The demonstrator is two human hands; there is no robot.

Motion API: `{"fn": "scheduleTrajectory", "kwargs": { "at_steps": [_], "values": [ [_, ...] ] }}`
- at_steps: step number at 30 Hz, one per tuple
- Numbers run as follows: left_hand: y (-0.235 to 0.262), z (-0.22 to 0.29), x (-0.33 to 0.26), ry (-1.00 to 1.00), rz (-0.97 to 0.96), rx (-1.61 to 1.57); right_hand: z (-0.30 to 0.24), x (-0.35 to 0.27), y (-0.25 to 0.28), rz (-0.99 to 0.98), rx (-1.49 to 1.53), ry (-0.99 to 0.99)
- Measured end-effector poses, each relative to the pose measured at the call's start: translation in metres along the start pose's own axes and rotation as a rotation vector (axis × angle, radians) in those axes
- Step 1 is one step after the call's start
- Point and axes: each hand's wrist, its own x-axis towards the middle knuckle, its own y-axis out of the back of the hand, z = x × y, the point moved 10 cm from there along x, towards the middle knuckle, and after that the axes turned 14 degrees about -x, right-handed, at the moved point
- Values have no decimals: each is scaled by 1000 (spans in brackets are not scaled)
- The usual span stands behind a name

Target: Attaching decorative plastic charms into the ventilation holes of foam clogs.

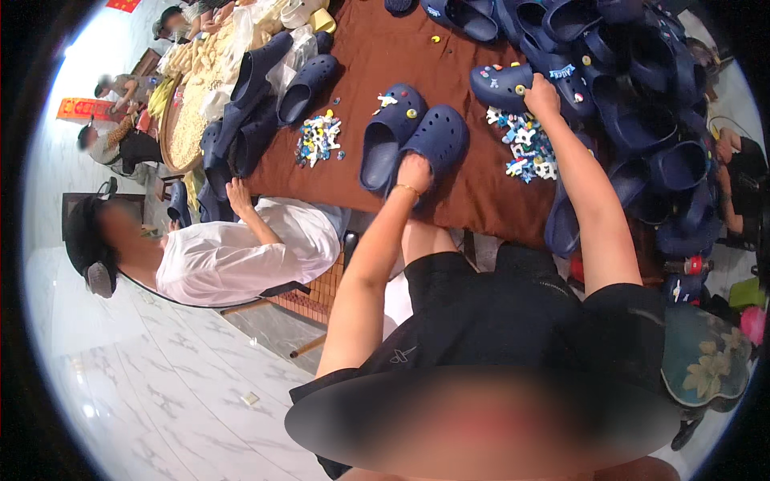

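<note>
Blk short-slvd. top (pixel 497 321) w/ sm. pale outline mark (pixel 403 355); blk shorts (pixel 435 271); L hand (pixel 415 171) has thin gold-col. wrist bracelet (pixel 407 189); R hand (pixel 542 98) is bare.

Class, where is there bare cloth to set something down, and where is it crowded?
Bare brown cloth lies beyond the middle clogs, between the left clogs and the right clog heap, broken by a yellow charm. A narrower strip separates the middle clogs from the right charms. Both sides are crowded with clogs.
</note>
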Motion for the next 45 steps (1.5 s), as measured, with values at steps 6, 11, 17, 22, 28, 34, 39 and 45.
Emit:
{"fn": "scheduleTrajectory", "kwargs": {
  "at_steps": [6, 11, 17, 22, 28, 34, 39, 45],
  "values": [
    [51, -66, 72, 181, 17, 18, 11, 30, -12, -14, 223, -32],
    [64, -40, 61, 154, 118, -142, -4, 39, 0, -7, 699, 9],
    [24, 14, 0, 108, -66, -401, -55, -15, 39, -190, 1132, -11],
    [59, 36, -53, 45, 137, -603, -71, -109, 46, -419, 1480, -168],
    [113, 83, -109, -15, 616, -660, -89, -220, 8, -539, 1858, -250],
    [85, 136, -115, -119, 565, -490, -97, -267, -41, -898, 1236, 55],
    [53, 151, -103, -226, 411, -661, -35, -190, 11, -47, 693, 192],
    [23, 151, -57, -216, 319, -453, -53, -137, 8, 133, 311, 313]
  ]
}}
